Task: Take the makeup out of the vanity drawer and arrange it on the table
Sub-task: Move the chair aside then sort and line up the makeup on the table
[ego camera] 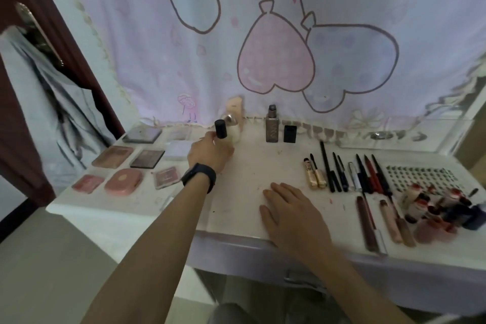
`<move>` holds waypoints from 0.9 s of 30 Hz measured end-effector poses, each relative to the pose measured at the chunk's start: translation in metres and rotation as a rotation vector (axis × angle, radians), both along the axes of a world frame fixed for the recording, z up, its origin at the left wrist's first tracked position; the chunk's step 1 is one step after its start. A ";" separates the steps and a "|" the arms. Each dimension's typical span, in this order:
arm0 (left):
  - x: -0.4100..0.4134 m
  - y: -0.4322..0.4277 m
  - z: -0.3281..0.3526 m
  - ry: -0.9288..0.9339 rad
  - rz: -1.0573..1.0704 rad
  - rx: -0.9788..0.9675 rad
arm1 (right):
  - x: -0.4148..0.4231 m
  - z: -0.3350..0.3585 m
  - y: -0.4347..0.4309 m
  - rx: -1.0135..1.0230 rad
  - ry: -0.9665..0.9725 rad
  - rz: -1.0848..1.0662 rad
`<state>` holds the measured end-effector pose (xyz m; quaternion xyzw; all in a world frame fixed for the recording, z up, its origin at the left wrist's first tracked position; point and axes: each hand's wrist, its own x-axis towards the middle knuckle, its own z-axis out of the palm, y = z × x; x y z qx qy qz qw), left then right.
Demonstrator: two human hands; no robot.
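My left hand (pixel 210 151) grips a bottle with a black cap (pixel 221 129), upright at the back of the white vanity table (pixel 244 166). Right behind it stand a round white bottle with a silver cap (pixel 233 126) and a beige tube (pixel 235 108). My right hand (pixel 292 210) rests flat on the tabletop near the front edge, fingers straight, holding nothing. A brown foundation bottle (pixel 272 126) and a small black box (pixel 290 133) stand at the back centre. Several compacts and palettes (pixel 123 173) lie at the left. The drawer front (pixel 297 275) below looks closed.
A row of pencils, mascaras and liners (pixel 347 173) lies at the right, with lip glosses (pixel 384 221) and a cluster of small bottles (pixel 436 205) nearer the edge. A studded mat (pixel 420 176) lies far right. A cartoon curtain (pixel 263 34) hangs behind; a dark door (pixel 26 34) is left.
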<state>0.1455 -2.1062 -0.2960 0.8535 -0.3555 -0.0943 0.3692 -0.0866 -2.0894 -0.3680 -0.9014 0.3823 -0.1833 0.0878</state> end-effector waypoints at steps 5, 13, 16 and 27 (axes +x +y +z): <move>0.002 -0.002 -0.002 0.074 -0.038 -0.062 | 0.000 0.000 -0.002 0.008 -0.016 0.015; -0.055 0.050 0.025 0.268 -0.203 -0.503 | -0.008 0.015 0.007 0.206 -0.396 -0.080; -0.080 0.077 0.005 0.214 -0.312 -0.413 | -0.014 0.021 0.012 0.289 -0.665 -0.064; -0.098 0.098 -0.041 0.098 -0.442 -0.261 | -0.014 0.026 -0.001 0.420 -0.569 -0.213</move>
